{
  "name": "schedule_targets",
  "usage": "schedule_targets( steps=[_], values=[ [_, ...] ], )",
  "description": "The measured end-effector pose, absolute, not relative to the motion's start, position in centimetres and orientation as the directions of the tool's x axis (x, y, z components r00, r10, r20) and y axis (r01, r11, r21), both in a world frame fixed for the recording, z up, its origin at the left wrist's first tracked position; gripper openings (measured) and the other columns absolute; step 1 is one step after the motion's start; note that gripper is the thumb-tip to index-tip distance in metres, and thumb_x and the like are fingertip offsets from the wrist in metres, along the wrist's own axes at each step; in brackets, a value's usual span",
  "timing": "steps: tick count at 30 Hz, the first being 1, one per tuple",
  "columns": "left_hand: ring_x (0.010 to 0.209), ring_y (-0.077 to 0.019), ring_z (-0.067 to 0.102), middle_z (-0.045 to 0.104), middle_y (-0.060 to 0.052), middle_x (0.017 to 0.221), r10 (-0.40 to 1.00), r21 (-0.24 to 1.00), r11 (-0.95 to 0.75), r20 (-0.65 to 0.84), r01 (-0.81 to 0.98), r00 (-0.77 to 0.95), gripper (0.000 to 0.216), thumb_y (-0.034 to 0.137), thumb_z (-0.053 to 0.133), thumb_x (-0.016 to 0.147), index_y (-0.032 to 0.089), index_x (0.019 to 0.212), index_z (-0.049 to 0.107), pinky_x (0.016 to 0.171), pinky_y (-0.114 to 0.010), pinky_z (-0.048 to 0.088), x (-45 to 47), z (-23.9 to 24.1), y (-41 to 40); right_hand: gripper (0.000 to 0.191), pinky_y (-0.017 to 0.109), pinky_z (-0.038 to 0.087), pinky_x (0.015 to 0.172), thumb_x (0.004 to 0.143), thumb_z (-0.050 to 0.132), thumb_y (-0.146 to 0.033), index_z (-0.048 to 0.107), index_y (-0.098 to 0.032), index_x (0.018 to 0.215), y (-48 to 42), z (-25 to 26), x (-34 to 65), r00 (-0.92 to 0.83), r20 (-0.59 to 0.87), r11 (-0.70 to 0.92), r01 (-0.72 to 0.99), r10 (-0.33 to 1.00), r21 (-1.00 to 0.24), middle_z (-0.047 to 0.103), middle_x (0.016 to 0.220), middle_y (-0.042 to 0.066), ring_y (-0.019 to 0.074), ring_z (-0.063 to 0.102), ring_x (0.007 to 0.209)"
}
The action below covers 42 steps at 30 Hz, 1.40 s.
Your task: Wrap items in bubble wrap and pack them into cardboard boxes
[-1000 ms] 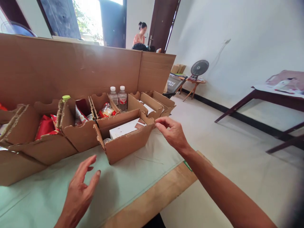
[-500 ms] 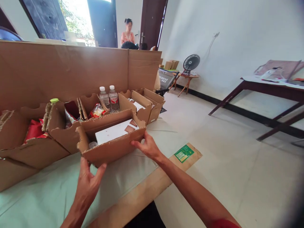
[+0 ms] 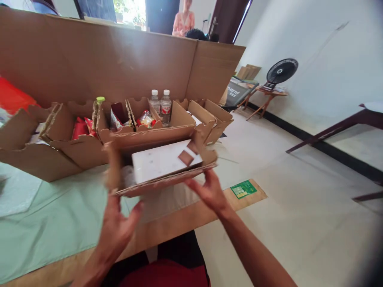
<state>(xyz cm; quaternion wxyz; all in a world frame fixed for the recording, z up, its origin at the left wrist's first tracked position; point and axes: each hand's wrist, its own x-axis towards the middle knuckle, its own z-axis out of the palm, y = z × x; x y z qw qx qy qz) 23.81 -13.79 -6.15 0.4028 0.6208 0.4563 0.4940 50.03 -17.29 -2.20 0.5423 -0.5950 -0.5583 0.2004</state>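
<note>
Between my two hands is an open cardboard box (image 3: 167, 178), tilted toward me above the table edge. My left hand (image 3: 119, 227) grips its near left corner, fingers underneath and thumb stretched to the side. Under its right end my right hand (image 3: 211, 191) is closed, the fingers partly hidden below the box. Inside lie a white box (image 3: 161, 163) with brown squares printed at one end and something clear (image 3: 128, 175), blurred, at the left. Right behind it stands a row of cardboard bins, one holding a red packet (image 3: 82, 127) and another a red-and-clear food packet (image 3: 146, 118).
Two water bottles (image 3: 165, 108) and a yellow-green cap (image 3: 101, 99) rise from the bins. A tall cardboard panel (image 3: 119, 56) stands behind them. Pale green cloth (image 3: 74, 207) covers the table. Farther off are a fan (image 3: 281, 72), a folding chair (image 3: 237, 93) and a person (image 3: 183, 22).
The box has come away from the row toward me and tips so more of its inside shows. My view has turned left and down, bringing more bins and a red-orange item into sight.
</note>
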Motion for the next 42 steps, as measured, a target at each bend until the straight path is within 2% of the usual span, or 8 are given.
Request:
schedule_targets(
  steps=[4, 10, 15, 24, 29, 35, 39, 42],
  values=[
    [0.122, -0.0248, 0.063, 0.065, -0.007, 0.131, 0.955, 0.963, -0.244, 0.260, 0.119, -0.144, 0.064, 0.036, 0.082, 0.079, 0.024, 0.136, 0.055, 0.114, -0.039, 0.045, 19.6, -5.5, -13.4, 0.068, 0.047, 0.051, 0.109, 0.078, 0.083, -0.060, 0.065, -0.022, 0.131, -15.2, -2.3, 45.9, 0.107, 0.368, 0.300, 0.394, 0.924, -0.869, 0.070, 0.134, 0.012, 0.0309, 0.066, 0.124],
    [0.119, -0.0267, 0.063, 0.066, -0.010, 0.124, 0.967, 0.952, -0.252, 0.240, 0.172, 0.088, 0.055, 0.035, 0.073, 0.083, 0.021, 0.133, 0.054, 0.105, -0.042, 0.051, 23.7, -6.2, -13.6, 0.057, 0.049, 0.056, 0.100, 0.080, 0.080, -0.057, 0.068, -0.019, 0.121, -17.1, -3.3, 49.4, 0.380, 0.355, 0.130, 0.505, 0.854, -0.853, 0.077, 0.119, 0.014, 0.0334, 0.071, 0.112],
    [0.118, -0.0273, 0.064, 0.067, -0.010, 0.123, 0.978, 0.956, -0.194, 0.169, 0.221, 0.126, 0.050, 0.036, 0.069, 0.088, 0.021, 0.134, 0.056, 0.103, -0.042, 0.054, 23.5, -9.2, -14.5, 0.060, 0.051, 0.055, 0.103, 0.083, 0.079, -0.053, 0.066, -0.020, 0.132, -22.8, -7.3, 50.7, 0.343, 0.262, 0.029, 0.558, 0.902, -0.829, 0.075, 0.127, 0.014, 0.0349, 0.070, 0.118],
    [0.125, -0.0260, 0.060, 0.063, -0.009, 0.128, 0.986, 0.971, -0.151, 0.136, 0.185, 0.092, 0.053, 0.037, 0.074, 0.085, 0.023, 0.132, 0.055, 0.111, -0.042, 0.048, 21.9, -11.4, -14.1, 0.130, 0.055, 0.033, 0.127, 0.064, 0.088, -0.072, 0.025, -0.026, 0.168, -20.3, -8.3, 56.0, 0.016, 0.202, 0.175, 0.440, 0.979, -0.881, 0.030, 0.173, 0.015, 0.0375, 0.033, 0.158],
    [0.115, -0.0225, 0.063, 0.063, -0.007, 0.123, 0.994, 0.976, -0.109, 0.102, 0.190, 0.045, 0.046, 0.037, 0.072, 0.085, 0.023, 0.126, 0.055, 0.101, -0.037, 0.052, 22.9, -11.6, -15.0, 0.142, 0.054, 0.031, 0.129, 0.058, 0.086, -0.079, 0.018, -0.024, 0.170, -17.9, -8.5, 55.9, -0.099, 0.256, 0.274, 0.367, 0.962, -0.889, 0.028, 0.174, 0.013, 0.0383, 0.031, 0.158],
    [0.123, -0.0292, 0.063, 0.065, -0.012, 0.133, 0.957, 0.932, -0.223, 0.153, 0.285, 0.248, 0.058, 0.045, 0.068, 0.088, 0.021, 0.139, 0.052, 0.103, -0.046, 0.055, 26.8, -10.4, -10.8, 0.135, 0.057, 0.039, 0.123, 0.063, 0.093, -0.064, 0.018, -0.028, 0.169, -21.8, -9.9, 56.0, 0.258, 0.324, 0.198, 0.415, 0.910, -0.888, 0.034, 0.171, 0.014, 0.0377, 0.039, 0.155],
    [0.147, -0.0362, 0.047, 0.045, -0.018, 0.162, 0.918, 0.877, -0.334, 0.220, 0.345, 0.331, 0.081, 0.047, 0.064, 0.090, 0.020, 0.160, 0.033, 0.118, -0.060, 0.043, 30.1, -11.5, -8.2, 0.129, 0.058, 0.045, 0.118, 0.066, 0.093, -0.057, 0.020, -0.028, 0.168, -23.8, -10.9, 54.9, 0.526, 0.391, 0.106, 0.491, 0.755, -0.865, 0.037, 0.168, 0.017, 0.0373, 0.046, 0.149],
    [0.145, -0.0376, 0.050, 0.047, -0.021, 0.160, 0.911, 0.815, -0.374, 0.232, 0.442, 0.342, 0.077, 0.044, 0.060, 0.091, 0.018, 0.159, 0.035, 0.113, -0.061, 0.048, 31.0, -13.8, -7.9, 0.124, 0.057, 0.049, 0.114, 0.071, 0.091, -0.055, 0.018, -0.027, 0.167, -22.9, -11.4, 53.2, 0.600, 0.464, 0.074, 0.558, 0.652, -0.826, 0.037, 0.166, 0.020, 0.0356, 0.050, 0.146]
  ],
)
